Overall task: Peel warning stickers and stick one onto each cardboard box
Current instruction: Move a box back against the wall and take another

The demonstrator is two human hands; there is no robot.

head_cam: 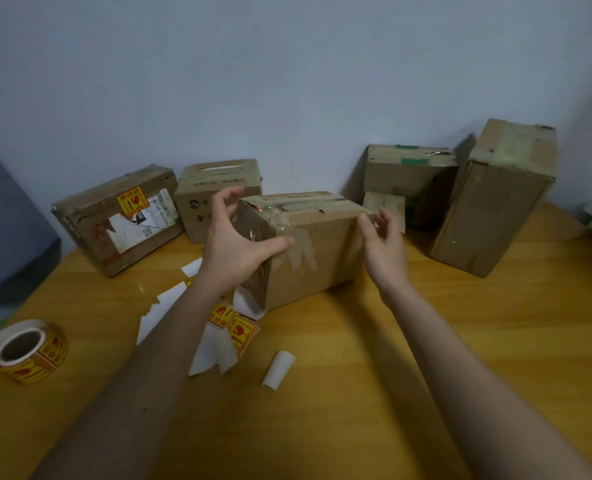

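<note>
Apparently the step in hand was positioning the middle box on the counter: the left hand touched its left end with a spread grip, and the right hand hovered spread at its right end, holding nothing. Next, I judged, a sticker must be peeled from the loose stickers or the roll. I counted five boxes; only the far-left box showed a sticker.

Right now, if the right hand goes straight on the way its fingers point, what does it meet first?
Most likely the right end of the middle cardboard box. The right hand is open, with its fingertips beside that end, perhaps already touching; depth is unclear.
</note>
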